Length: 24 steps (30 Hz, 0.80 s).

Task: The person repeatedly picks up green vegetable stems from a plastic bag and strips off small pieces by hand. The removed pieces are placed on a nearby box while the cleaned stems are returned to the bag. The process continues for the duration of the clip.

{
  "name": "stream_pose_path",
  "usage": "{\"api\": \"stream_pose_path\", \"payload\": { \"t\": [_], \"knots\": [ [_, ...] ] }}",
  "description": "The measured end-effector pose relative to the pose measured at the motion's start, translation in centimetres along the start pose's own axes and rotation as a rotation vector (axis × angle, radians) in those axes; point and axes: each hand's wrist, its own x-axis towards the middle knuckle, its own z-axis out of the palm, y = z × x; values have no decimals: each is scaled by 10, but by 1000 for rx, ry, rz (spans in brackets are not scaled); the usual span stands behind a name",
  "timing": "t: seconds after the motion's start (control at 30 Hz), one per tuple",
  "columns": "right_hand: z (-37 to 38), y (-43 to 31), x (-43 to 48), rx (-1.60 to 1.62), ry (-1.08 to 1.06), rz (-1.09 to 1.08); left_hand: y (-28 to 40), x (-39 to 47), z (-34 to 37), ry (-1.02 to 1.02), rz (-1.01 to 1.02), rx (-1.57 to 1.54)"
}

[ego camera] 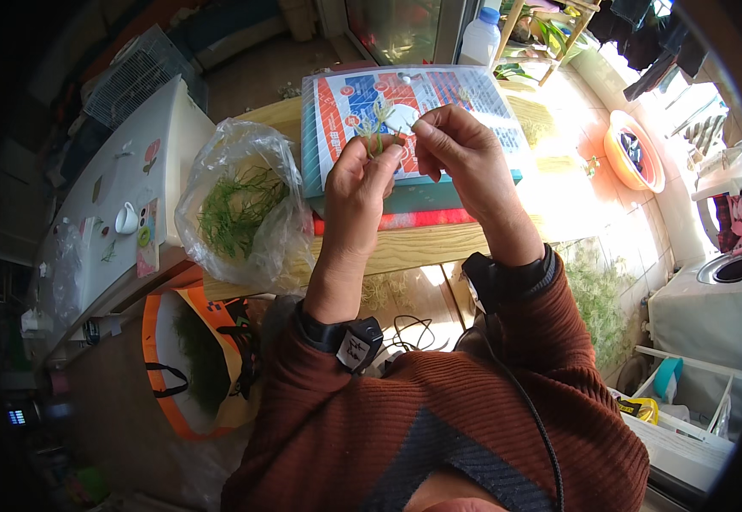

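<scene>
My left hand (363,173) pinches a small bunch of green stems with pale, feathery tips (376,128) between thumb and fingers. Close beside it on the right is my right hand (464,150), its thumb and index finger pressed together near the stems; a thin whitish bit seems to be at the fingertips, too small to name. Both hands are above a teal box (403,197) covered with a printed red, blue and white sheet (339,109). To the left, a clear plastic bag (217,153) holds thin green sprigs (236,214).
The box stands on a light wooden bench (416,246). Left is a white table (115,192) with a white cup (126,219). Below it stands an orange bag (151,333) with dark greenery. A white jug (480,41) stands behind the box; an orange basin (614,150) is on the right.
</scene>
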Motion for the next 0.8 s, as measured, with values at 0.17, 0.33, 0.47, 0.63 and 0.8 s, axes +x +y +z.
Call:
{"api": "stream_pose_path", "payload": {
  "t": [0.17,0.33,0.47,0.63,0.8],
  "knots": [
    [-19,7,15,-70,109,-55,-2,3,-3,-71,24,-110],
    [-32,25,31,-438,253,-123,-5,3,-4,-103,44,-145],
    [-37,37,44,-900,322,-325,-4,3,-6,-28,90,-74],
    [-36,43,50,-1162,284,-306,-1,1,-9,114,111,-69],
    [-33,51,53,-1234,313,-330,1,1,-10,148,50,-91]
  ]
}}
